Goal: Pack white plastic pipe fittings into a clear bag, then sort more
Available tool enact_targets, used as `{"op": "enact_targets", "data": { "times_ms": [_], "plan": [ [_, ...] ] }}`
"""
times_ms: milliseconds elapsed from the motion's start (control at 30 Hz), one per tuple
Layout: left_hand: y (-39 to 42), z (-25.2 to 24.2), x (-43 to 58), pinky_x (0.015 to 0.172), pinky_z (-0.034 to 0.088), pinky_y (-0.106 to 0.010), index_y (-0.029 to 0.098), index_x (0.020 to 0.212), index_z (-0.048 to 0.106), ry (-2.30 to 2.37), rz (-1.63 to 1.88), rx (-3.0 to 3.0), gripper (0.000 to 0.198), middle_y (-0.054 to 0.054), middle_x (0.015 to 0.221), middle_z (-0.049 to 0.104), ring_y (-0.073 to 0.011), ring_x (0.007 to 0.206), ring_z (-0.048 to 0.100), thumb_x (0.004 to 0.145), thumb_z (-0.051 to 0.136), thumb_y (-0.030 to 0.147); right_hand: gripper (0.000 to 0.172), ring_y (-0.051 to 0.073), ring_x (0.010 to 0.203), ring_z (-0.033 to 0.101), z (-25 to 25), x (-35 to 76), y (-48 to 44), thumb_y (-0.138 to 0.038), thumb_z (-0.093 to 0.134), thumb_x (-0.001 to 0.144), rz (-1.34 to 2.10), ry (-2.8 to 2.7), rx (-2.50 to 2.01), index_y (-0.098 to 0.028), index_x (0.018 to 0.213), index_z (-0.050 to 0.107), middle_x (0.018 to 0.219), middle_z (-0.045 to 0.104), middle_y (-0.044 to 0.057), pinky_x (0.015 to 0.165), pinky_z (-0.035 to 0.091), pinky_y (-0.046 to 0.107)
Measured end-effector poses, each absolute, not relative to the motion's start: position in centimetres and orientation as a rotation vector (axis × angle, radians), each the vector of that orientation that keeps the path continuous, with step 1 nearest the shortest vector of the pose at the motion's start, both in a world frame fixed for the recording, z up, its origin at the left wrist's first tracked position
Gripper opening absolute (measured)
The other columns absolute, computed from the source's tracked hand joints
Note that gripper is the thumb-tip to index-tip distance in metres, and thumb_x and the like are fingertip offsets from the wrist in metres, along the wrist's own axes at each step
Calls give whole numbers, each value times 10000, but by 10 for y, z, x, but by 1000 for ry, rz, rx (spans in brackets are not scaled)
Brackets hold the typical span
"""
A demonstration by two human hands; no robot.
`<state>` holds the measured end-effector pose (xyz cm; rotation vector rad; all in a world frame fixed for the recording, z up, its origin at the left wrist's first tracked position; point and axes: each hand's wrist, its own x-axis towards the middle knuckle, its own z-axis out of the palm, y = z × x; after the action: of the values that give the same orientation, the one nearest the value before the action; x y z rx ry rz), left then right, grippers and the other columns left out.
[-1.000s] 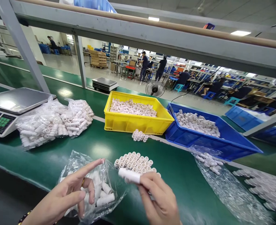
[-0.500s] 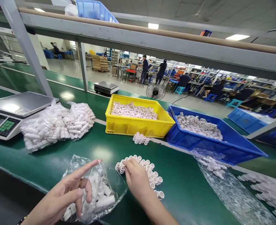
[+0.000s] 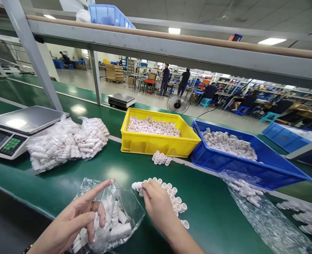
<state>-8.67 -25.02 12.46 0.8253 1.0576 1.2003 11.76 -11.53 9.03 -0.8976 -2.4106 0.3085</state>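
My left hand (image 3: 84,215) holds a clear plastic bag (image 3: 136,208) at the near edge of the green belt, index finger stretched along the bag's mouth and the other fingers curled against the film. Loose white pipe fittings (image 3: 120,227) lie inside it. Just right of the bag, my right hand (image 3: 156,201) pinches at a white pipe fitting (image 3: 137,186), which lies tilted on its side by the fingertips. The fingers partly hide how many are gripped. Around and behind this hand, a cluster of upright fittings (image 3: 178,204) stands on the belt, round openings facing up.
Beyond stand a yellow bin (image 3: 158,143) and a blue bin (image 3: 225,162), both holding fittings, with a small group of fittings (image 3: 161,158) before the yellow one. Filled bags (image 3: 68,144) lie beside a scale (image 3: 26,123) at left. Plastic film (image 3: 264,218) lies at right.
The fitting at my right fingertips has gone from upright to tilted on its side. My left hand keeps its hold on the bag. The view has shifted slightly.
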Motion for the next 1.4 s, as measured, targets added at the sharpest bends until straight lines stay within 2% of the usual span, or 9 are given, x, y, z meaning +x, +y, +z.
{"op": "enact_targets", "data": {
  "times_ms": [167, 300, 433, 533, 733, 1033, 1167, 1300, 1400],
  "plan": [
    [-247, 122, -83, 465, 475, -200, 229, 1383, 197, 992, 1230, 790, 645, -41, 708, 584, -98, 504, 443, 806, 482, 286, 180, 142, 728, 524, 137, 139, -137, -134, 434, 857, 613, -2188, -682, -211, 933, 578, 810, 565, 44, 650, 422, 256],
    [-250, 120, -83, 485, 476, -208, 236, 1380, 202, 974, 1222, 811, 631, -48, 734, 595, -104, 512, 467, 813, 469, 304, 175, 131, 701, 535, 117, 121, -154, -124, 438, 835, 697, -2389, -624, -194, 919, 575, 800, 569, 42, 615, 434, 227],
    [-251, 116, -88, 499, 472, -211, 247, 1383, 184, 1000, 1197, 820, 627, -50, 773, 602, -93, 488, 475, 820, 455, 303, 209, 126, 749, 545, 100, 107, -152, -121, 418, 836, 743, -2455, -551, -188, 990, 541, 851, 578, 38, 657, 435, 212],
    [-250, 114, -90, 503, 480, -217, 253, 1387, 160, 1007, 1193, 832, 641, -45, 762, 599, -98, 491, 480, 820, 454, 316, 220, 142, 762, 519, 100, 114, -133, -107, 379, 851, 565, -2366, -706, -175, 983, 541, 838, 576, 45, 676, 409, 241],
    [-249, 116, -88, 496, 481, -217, 240, 1390, 146, 1006, 1203, 816, 647, -45, 735, 596, -103, 502, 468, 821, 446, 306, 164, 168, 690, 441, 78, 117, -99, -72, 474, 790, 56, -2558, -1009, -175, 742, 592, 731, 558, 45, 632, 324, 283],
    [-250, 118, -87, 486, 472, -224, 233, 1388, 166, 1032, 1205, 820, 650, -47, 733, 590, -105, 504, 444, 813, 455, 318, 183, 171, 733, 487, 45, 99, -94, -11, 502, 750, 17, -2733, -1069, -153, 718, 612, 746, 580, 65, 647, 328, 277],
    [-250, 116, -88, 494, 472, -216, 231, 1389, 160, 1013, 1202, 827, 652, -51, 740, 598, -102, 498, 465, 815, 456, 320, 184, 152, 693, 490, 68, 110, -97, -46, 484, 781, 157, -2580, -1028, -167, 727, 612, 731, 569, 44, 625, 351, 259],
    [-249, 115, -86, 480, 476, -227, 233, 1388, 166, 1004, 1225, 809, 657, -53, 736, 597, -111, 505, 469, 810, 470, 306, 179, 145, 708, 503, 118, 132, -114, -138, 423, 859, 430, -2244, -839, -184, 861, 597, 771, 565, 40, 640, 384, 263],
    [-249, 115, -84, 475, 475, -229, 245, 1383, 187, 994, 1236, 798, 651, -49, 742, 591, -107, 498, 453, 806, 478, 319, 166, 144, 729, 520, 136, 138, -134, -143, 440, 855, 600, -2206, -714, -203, 901, 588, 802, 580, 39, 649, 405, 263]
  ]
}}
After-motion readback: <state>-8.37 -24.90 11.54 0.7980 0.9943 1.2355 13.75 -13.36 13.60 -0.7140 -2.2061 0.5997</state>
